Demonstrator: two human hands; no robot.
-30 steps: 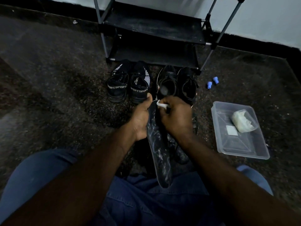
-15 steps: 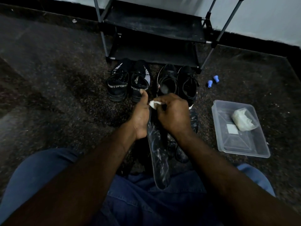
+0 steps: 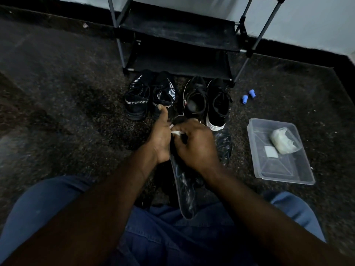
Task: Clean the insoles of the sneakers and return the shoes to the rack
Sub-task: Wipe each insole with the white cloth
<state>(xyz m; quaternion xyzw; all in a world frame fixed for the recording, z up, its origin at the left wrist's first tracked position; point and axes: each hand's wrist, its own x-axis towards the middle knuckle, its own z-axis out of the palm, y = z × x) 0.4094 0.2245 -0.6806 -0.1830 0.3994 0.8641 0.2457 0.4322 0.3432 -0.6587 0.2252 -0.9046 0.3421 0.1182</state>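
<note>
Dark speckled floor [image 3: 67, 112] fills the view, with a black two-shelf rack [image 3: 178, 33] at 12 o'clock against a pale wall. In front of the rack stand two pairs of black sneakers, heels toward the person: the lettered pair [image 3: 137, 100] at 11 o'clock and the plain pair [image 3: 218, 104], white at the heel sole, at 1 o'clock.

At the centre the person holds an insole [image 3: 185, 189]. It is dark and glossy, streaked with pale smears along its length. Its long axis runs nearly 12 to 6: the upper end sits between the two hands, and the rounded lower end hangs over the person's jeans [image 3: 172, 237], leaning slightly toward 5 o'clock. Which end is the toe cannot be told.

The left hand [image 3: 160, 135] grips the insole's upper part from the 9 o'clock side, thumb raised toward 12. The right hand [image 3: 196, 144] lies on the 3 o'clock side, fingers curled, pinching a small white wipe [image 3: 176, 133] against the insole's top end.

A second insole [image 3: 223, 144] lies on the floor just beside the right hand, toward 3 o'clock. Farther toward 3 o'clock sits a clear plastic container [image 3: 278, 169] holding a white bag [image 3: 283, 140]. Two blue caps [image 3: 247, 96] lie at 2 o'clock.
</note>
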